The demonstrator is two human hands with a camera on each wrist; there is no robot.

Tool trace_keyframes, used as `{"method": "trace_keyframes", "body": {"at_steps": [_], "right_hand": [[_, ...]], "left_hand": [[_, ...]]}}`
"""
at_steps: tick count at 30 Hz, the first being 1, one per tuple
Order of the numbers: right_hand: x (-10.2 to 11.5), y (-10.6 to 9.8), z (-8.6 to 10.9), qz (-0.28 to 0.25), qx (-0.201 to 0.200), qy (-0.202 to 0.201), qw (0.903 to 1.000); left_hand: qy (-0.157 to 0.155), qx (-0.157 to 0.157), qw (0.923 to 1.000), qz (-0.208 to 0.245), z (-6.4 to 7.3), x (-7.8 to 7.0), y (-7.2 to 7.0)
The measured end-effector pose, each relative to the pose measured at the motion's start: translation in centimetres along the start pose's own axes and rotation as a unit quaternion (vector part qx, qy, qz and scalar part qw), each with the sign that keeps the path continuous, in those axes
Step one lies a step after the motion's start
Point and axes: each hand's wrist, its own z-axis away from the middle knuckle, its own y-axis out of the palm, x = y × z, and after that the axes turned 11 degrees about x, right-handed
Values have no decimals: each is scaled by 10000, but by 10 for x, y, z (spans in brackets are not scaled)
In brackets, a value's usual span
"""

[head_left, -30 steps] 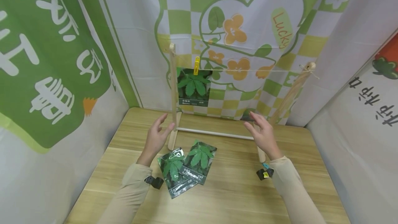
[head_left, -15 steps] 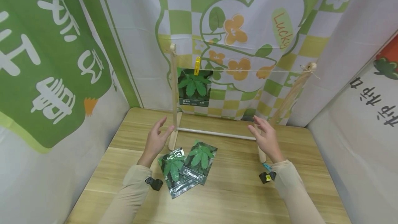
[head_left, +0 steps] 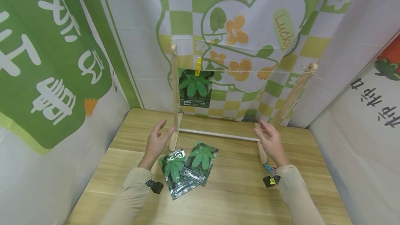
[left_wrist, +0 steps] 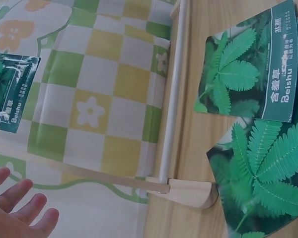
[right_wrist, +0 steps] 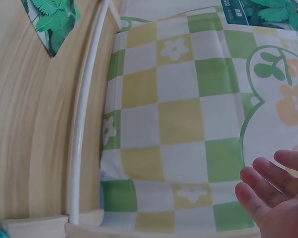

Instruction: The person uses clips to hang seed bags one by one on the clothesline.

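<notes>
My left hand is held just in front of the left wooden post, its fingers loosely bent and holding nothing. My right hand hovers near the foot of the right post, fingers parted with nothing between them, as the right wrist view also shows. A green plant-photo seed packet hangs from a string between the posts, gripped by a yellow clothespin. On the table lie two matching packets: a glossy left packet and a right packet overlapping it.
A white rod joins the two wooden feet of the stand low over the wooden table. Blue and red clothespins lie partly hidden beside my right wrist. A checkered curtain hangs right behind the stand.
My right hand has drifted right and slightly toward me, uncovering more of the clothespins and the stand's right foot. My left hand has dropped slightly. Packets and stand have not moved.
</notes>
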Motion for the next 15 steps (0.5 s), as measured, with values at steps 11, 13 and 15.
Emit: {"method": "trace_keyframes", "body": {"at_steps": [11, 13, 15], "right_hand": [[-17, -3, 7, -37, -39, 429, 9991], [-20, -4, 9, -44, -63, 538, 9985], [-23, -5, 12, -16, -71, 602, 9982]], "left_hand": [[-146, 42, 9999, 3, 3, 9, 2], [-146, 55, 9999, -13, 3, 11, 3], [-155, 58, 9999, -37, 4, 13, 3]]}}
